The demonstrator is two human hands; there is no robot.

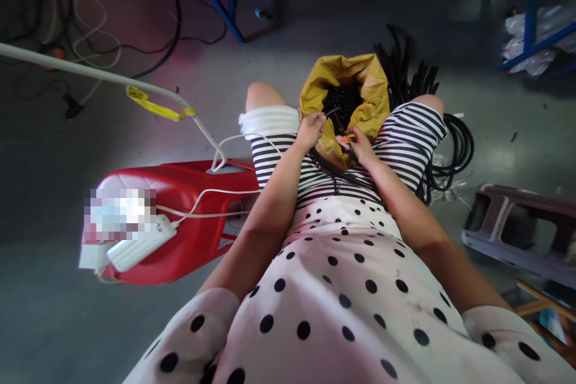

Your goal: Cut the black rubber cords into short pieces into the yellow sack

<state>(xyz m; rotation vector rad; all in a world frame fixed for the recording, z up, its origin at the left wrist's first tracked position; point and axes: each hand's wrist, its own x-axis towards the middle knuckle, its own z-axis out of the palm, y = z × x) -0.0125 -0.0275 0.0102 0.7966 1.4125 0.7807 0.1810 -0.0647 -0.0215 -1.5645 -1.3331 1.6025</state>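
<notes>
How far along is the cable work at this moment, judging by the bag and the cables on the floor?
Done: the yellow bag between the knees already holds a heap of small black pieces. In hand: the left hand pinches a black cable over the bag, and the right hand grips an orange-handled tool. Left: a large bundle of black cables lies on the floor beside the right knee.

Red stool – power strip, perhaps
</notes>
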